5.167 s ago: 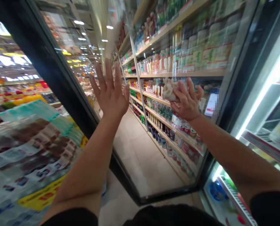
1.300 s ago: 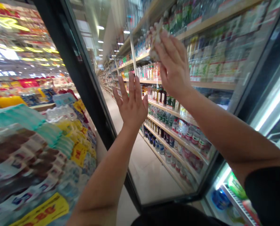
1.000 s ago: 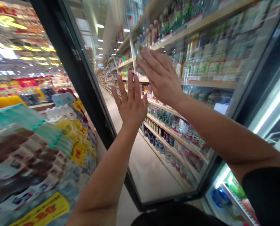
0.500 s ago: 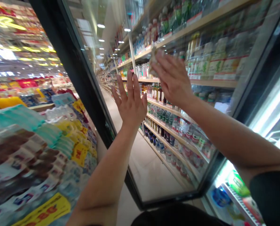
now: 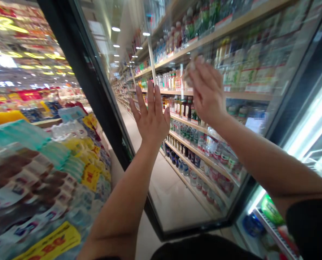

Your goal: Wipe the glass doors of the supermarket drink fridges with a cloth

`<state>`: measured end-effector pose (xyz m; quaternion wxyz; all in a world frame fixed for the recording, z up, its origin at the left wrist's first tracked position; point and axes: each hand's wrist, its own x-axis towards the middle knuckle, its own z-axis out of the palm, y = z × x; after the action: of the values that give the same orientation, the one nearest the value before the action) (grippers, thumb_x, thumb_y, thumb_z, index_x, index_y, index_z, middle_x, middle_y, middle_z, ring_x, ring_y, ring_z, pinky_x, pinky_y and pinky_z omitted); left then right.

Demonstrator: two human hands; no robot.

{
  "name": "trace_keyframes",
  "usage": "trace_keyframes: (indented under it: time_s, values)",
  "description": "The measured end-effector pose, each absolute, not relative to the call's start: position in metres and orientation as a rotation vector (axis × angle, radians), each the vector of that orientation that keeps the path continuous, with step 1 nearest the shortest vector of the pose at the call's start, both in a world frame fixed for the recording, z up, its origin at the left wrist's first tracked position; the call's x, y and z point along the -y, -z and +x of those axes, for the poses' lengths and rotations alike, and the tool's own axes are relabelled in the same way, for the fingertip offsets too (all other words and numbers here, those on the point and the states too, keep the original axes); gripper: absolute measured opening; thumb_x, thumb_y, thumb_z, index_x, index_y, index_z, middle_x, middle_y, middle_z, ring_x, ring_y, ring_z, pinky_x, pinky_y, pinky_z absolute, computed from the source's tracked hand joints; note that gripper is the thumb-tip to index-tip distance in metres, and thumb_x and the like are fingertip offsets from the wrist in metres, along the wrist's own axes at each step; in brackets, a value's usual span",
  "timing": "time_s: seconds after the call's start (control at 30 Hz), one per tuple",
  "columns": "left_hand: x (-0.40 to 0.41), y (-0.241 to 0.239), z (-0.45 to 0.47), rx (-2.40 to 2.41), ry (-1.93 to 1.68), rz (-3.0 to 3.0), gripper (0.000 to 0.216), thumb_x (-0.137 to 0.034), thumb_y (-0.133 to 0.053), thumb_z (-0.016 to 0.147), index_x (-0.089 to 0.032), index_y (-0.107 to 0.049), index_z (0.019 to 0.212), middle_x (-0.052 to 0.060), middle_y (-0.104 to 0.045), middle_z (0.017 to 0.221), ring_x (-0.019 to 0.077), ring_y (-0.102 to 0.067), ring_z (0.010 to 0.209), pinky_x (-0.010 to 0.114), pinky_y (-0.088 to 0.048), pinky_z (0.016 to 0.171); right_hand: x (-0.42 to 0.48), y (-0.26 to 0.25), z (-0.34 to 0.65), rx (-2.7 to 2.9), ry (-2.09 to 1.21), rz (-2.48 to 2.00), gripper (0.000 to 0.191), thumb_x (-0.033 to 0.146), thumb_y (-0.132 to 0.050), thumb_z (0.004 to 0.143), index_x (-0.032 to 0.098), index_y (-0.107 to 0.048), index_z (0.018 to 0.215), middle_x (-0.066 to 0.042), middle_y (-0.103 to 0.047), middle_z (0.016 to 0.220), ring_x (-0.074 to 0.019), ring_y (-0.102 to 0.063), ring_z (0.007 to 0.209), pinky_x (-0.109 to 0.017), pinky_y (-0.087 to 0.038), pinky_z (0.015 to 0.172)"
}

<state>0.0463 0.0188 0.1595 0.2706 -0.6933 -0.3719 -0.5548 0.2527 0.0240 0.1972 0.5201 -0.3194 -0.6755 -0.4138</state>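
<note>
A black-framed glass door (image 5: 174,216) of a lit drinks fridge stands swung open in front of me. My left hand (image 5: 152,121) lies flat against the glass with its fingers spread and holds nothing. Higher up and to the right, my right hand (image 5: 208,90) presses a pale, crumpled cloth (image 5: 188,74) to the pane. The cloth is blurred and partly covered by the fingers. Through or on the glass, rows of bottles (image 5: 186,133) on pale wooden shelves show behind both hands.
Stacked drink packs (image 5: 31,180) with yellow price signs (image 5: 52,242) fill the left side. At right, the fridge interior (image 5: 309,144) glows, with green and blue packages (image 5: 270,209) low down. A pale tiled floor (image 5: 177,206) shows through the door.
My right hand has moved a little to the right across the glass with the cloth. My left hand has stayed almost in place.
</note>
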Motion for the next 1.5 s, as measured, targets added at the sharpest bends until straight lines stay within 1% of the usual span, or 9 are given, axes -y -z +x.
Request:
trace_keyframes:
  time_s: [0.13,0.33,0.57,0.73,0.9,1.0,1.13,1.37,1.5]
  values:
    - [-0.016,-0.160,0.047,0.998,1.536,-1.915,0.065,-0.049,-0.040,0.101,-0.022,-0.029,0.159,0.002,-0.018,0.166,0.0240,0.005,0.155,0.051,0.013,0.126,-0.029,-0.204,0.266,1.397,1.010,-0.729,0.052,0.033,-0.027,0.103,0.033,-0.040,0.153,0.003,-0.036,0.160,-0.0217,-0.032,0.150,-0.052,-0.030,0.125]
    - [-0.015,-0.161,0.047,1.014,1.539,-1.935,0.066,-0.051,-0.039,0.101,-0.022,-0.029,0.159,0.002,-0.018,0.166,0.0236,0.006,0.155,0.051,0.014,0.126,-0.019,-0.196,0.247,1.768,1.010,-0.764,0.052,0.031,-0.029,0.101,0.040,-0.038,0.152,0.006,-0.044,0.155,-0.0208,-0.035,0.149,-0.055,-0.031,0.125]
    - [-0.015,-0.161,0.047,1.013,1.551,-1.958,0.066,-0.050,-0.039,0.101,-0.021,-0.029,0.159,0.003,-0.018,0.166,0.0241,0.007,0.155,0.053,0.012,0.126,-0.032,-0.230,0.246,1.391,1.028,-0.838,0.054,0.033,-0.021,0.103,0.023,-0.040,0.152,-0.004,-0.034,0.161,-0.0190,-0.023,0.153,-0.048,-0.021,0.129]
    - [-0.015,-0.161,0.047,1.040,1.490,-1.909,0.068,-0.051,-0.036,0.102,-0.016,-0.028,0.159,0.004,-0.017,0.166,0.0248,0.007,0.155,0.052,0.014,0.126,-0.020,-0.223,0.213,1.832,1.073,-0.700,0.051,0.028,-0.024,0.103,0.028,-0.046,0.149,0.003,-0.040,0.158,-0.0177,-0.029,0.151,-0.044,-0.028,0.128]
    - [-0.013,-0.161,0.048,1.064,1.486,-1.892,0.067,-0.049,-0.039,0.100,-0.020,-0.028,0.159,0.000,-0.018,0.166,0.0224,0.005,0.155,0.048,0.011,0.127,-0.023,-0.250,0.230,1.456,1.008,-0.806,0.055,0.026,-0.026,0.100,0.035,-0.045,0.150,0.010,-0.039,0.157,-0.0168,-0.031,0.150,-0.034,-0.025,0.129]
    - [-0.012,-0.161,0.049,1.054,1.478,-1.887,0.067,-0.050,-0.037,0.101,-0.017,-0.028,0.159,0.002,-0.018,0.166,0.0240,0.005,0.155,0.050,0.012,0.127,-0.022,-0.237,0.229,1.557,1.009,-0.792,0.054,0.025,-0.026,0.099,0.028,-0.046,0.150,0.003,-0.040,0.157,-0.0171,-0.030,0.151,-0.036,-0.024,0.129]
    - [-0.012,-0.161,0.048,1.045,1.498,-1.920,0.067,-0.051,-0.037,0.102,-0.018,-0.028,0.159,0.002,-0.017,0.166,0.0248,0.007,0.155,0.051,0.012,0.126,-0.017,-0.215,0.232,1.883,0.997,-0.678,0.049,0.028,-0.031,0.102,0.030,-0.045,0.149,0.003,-0.042,0.156,-0.0184,-0.030,0.151,-0.048,-0.028,0.127]
    - [-0.015,-0.161,0.047,1.018,1.513,-1.927,0.066,-0.049,-0.039,0.102,-0.019,-0.028,0.159,0.003,-0.018,0.166,0.0250,0.007,0.155,0.052,0.013,0.126,-0.017,-0.213,0.272,1.427,1.032,-0.833,0.046,0.022,-0.036,0.103,0.010,-0.048,0.146,-0.012,-0.041,0.157,-0.0203,-0.032,0.148,-0.044,-0.028,0.126]
    - [-0.015,-0.160,0.048,1.024,1.506,-1.938,0.066,-0.048,-0.039,0.102,-0.017,-0.029,0.159,0.005,-0.017,0.166,0.0251,0.008,0.154,0.053,0.011,0.126,-0.010,-0.173,0.257,1.805,1.100,-0.734,0.051,0.017,-0.033,0.101,0.025,-0.042,0.151,-0.001,-0.044,0.155,-0.0177,-0.031,0.150,-0.045,-0.031,0.125]
